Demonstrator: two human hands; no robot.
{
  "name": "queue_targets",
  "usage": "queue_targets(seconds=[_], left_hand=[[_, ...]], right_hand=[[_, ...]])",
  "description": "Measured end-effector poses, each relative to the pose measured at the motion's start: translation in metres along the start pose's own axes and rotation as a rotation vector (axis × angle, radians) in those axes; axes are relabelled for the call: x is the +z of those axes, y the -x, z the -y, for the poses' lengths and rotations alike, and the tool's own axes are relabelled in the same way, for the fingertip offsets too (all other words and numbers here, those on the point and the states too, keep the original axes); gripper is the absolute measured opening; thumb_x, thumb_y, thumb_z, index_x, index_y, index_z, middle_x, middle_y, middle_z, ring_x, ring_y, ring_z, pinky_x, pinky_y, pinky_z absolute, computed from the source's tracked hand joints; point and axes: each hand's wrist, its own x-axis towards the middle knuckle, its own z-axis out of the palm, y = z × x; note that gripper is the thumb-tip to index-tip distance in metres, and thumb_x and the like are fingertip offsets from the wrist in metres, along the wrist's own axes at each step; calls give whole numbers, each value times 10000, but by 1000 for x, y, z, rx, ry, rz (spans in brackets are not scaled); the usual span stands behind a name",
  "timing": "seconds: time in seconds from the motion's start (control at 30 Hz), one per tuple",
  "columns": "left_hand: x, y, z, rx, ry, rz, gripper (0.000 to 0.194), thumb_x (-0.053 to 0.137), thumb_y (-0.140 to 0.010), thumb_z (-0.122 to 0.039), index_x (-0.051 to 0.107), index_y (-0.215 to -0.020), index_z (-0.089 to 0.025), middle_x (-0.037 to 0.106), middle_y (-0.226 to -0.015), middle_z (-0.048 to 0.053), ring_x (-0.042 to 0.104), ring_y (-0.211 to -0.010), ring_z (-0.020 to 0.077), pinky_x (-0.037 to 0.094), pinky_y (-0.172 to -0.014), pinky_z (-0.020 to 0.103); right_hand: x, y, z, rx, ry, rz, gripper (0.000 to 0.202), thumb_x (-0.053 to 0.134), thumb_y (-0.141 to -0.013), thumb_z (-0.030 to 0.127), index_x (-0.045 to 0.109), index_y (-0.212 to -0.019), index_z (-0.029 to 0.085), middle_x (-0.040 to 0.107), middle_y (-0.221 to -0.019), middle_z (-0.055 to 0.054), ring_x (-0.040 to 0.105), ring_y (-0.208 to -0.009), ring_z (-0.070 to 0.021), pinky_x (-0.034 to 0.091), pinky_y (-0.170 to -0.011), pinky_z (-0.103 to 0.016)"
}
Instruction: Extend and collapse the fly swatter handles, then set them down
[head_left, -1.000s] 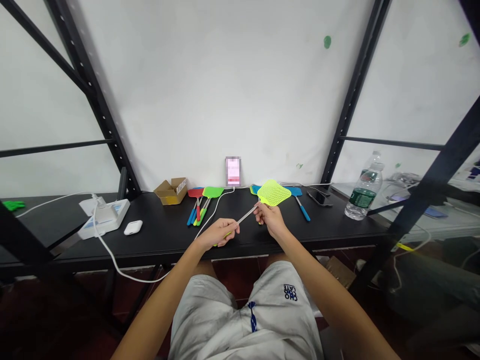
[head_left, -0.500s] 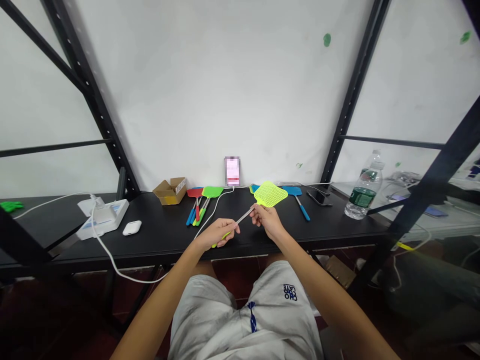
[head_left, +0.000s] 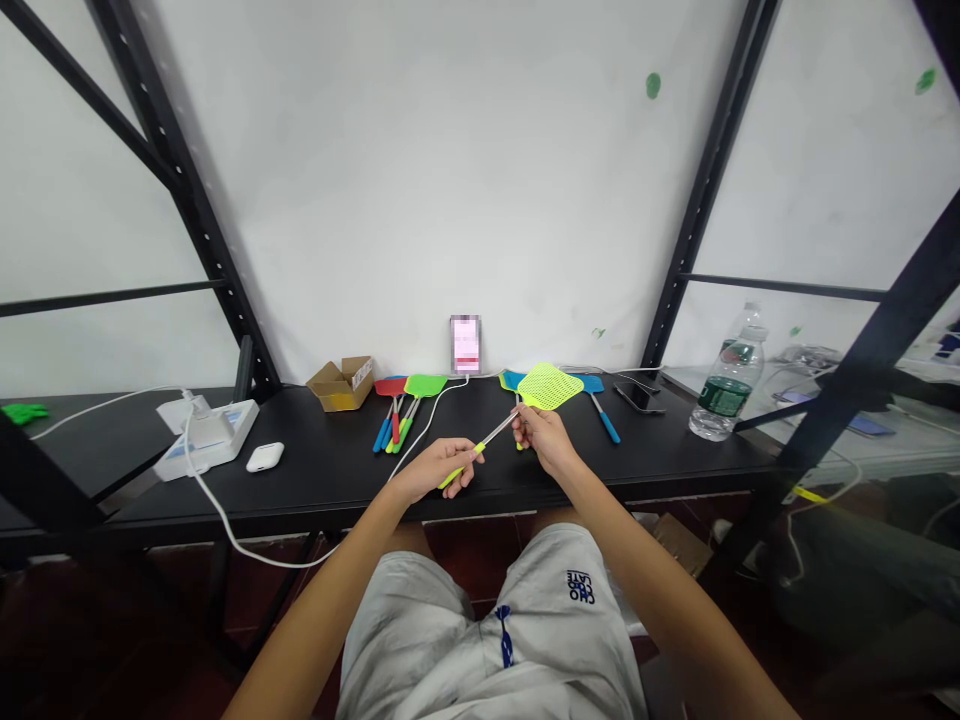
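A yellow-green fly swatter [head_left: 550, 386] with a metal shaft is held slantwise above the table. My left hand [head_left: 441, 468] is closed on its yellow grip. My right hand [head_left: 543, 435] pinches the shaft just below the perforated head. Behind that head lie a blue fly swatter [head_left: 606, 417] and another swatter with a blue head [head_left: 511, 380], both partly covered. Left of my hands rests a group of several swatters, among them a red one [head_left: 391, 386] and a green one [head_left: 425, 385], handles toward me.
On the black table [head_left: 315, 450] stand an open cardboard box [head_left: 341, 388], a white earbud case [head_left: 265, 457] and a power strip [head_left: 206, 440]. A phone [head_left: 466, 345] leans on the wall. Dark phones [head_left: 639, 397] and water bottles [head_left: 727, 390] are at right. A white cable [head_left: 424, 430] crosses the table.
The held fly swatter and my right hand have shifted slightly right. More of its yellow grip shows at my left hand, and more of the swatter behind is uncovered.
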Motion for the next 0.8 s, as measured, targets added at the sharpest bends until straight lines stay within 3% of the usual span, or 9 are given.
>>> queue_targets(seconds=[0.33,0.5,0.8], left_hand=[[-2,1,0,2,11,71,399,520,-886,-514,583,-942,-123,583,-605,-1,464,-391,64,354,-380,176],[-2,-1,1,3,5,71,402,514,-890,-520,563,-958,-127,599,-635,9,484,-405,67,368,-382,171],[-1,-1,2,81,-2,59,403,506,-892,-542,507,-1002,-154,652,-702,42,570,-468,91,359,-386,150]], right_hand=[[1,0,-3,-62,-5,-5,306,678,-755,447,623,-764,146,559,-593,2,488,-451,-89,300,-375,-208],[3,1,0,-21,-6,-19,310,677,-738,455,617,-794,157,554,-604,15,488,-451,-86,292,-378,-204],[40,21,-20,74,106,148,412,627,-755,576,591,-810,168,569,-605,16,522,-441,-88,314,-368,-189]])
